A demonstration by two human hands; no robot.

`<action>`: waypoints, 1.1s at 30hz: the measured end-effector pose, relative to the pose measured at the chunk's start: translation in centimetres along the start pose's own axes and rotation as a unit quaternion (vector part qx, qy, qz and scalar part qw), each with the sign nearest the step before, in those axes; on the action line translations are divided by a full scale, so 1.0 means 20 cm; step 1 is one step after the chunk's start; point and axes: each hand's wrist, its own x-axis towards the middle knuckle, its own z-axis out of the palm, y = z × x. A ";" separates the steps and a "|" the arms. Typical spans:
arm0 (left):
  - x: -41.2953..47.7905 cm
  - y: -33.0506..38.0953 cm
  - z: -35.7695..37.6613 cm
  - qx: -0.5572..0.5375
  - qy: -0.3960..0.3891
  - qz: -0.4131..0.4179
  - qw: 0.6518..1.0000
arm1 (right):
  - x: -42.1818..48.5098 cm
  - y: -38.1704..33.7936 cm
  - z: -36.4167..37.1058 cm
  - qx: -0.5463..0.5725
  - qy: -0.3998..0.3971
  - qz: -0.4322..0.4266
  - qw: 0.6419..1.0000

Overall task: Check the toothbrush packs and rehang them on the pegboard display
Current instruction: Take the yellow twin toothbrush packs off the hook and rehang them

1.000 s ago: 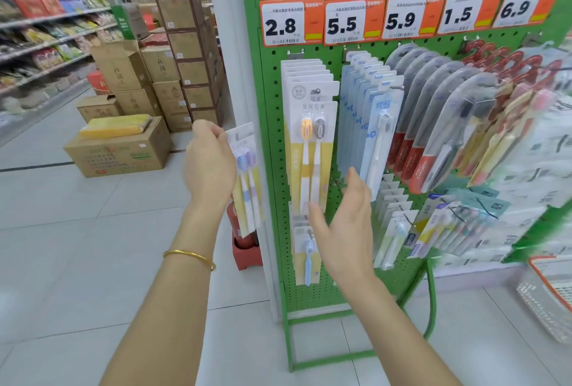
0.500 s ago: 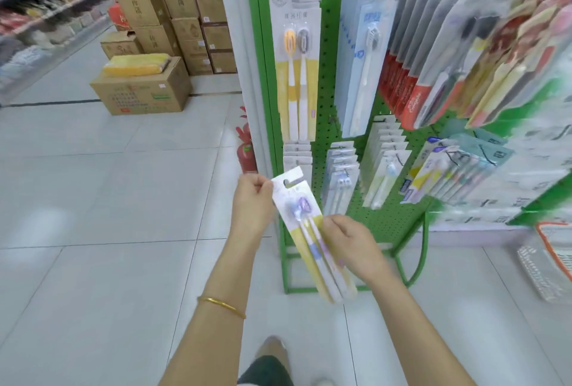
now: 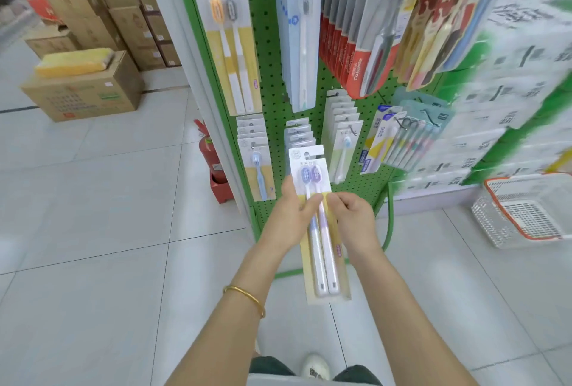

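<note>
Both hands hold one toothbrush pack, a white and yellow card with a blue and a purple brush, upright in front of the green pegboard. My left hand grips its left edge, thumb across the front. My right hand pinches its right edge at mid height. The pack's top sits just in front of a lower row of hanging packs. More packs hang above.
A red fire extinguisher stands at the board's left foot. Cardboard boxes are stacked on the floor at the left. A white and orange basket lies on the floor at the right. The green frame's foot curves near my right wrist.
The pack has turned from tilted to upright and come closer to the lower row of pegs. Both hands now hold its edges at mid height, and the view has moved nearer the board.
</note>
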 end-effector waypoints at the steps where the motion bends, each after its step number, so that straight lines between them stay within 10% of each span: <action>1: 0.00 -0.02 0.00 -0.005 -0.013 -0.002 1.000 | 0.01 0.00 0.00 0.001 0.003 0.002 1.000; 15: -0.10 -0.06 -0.02 -0.056 -0.166 0.000 0.985 | 0.08 -0.02 -0.02 0.044 0.098 0.029 0.994; 33: -0.11 0.03 0.14 0.226 -0.169 0.053 0.958 | 0.11 0.00 -0.16 0.098 0.150 0.000 0.984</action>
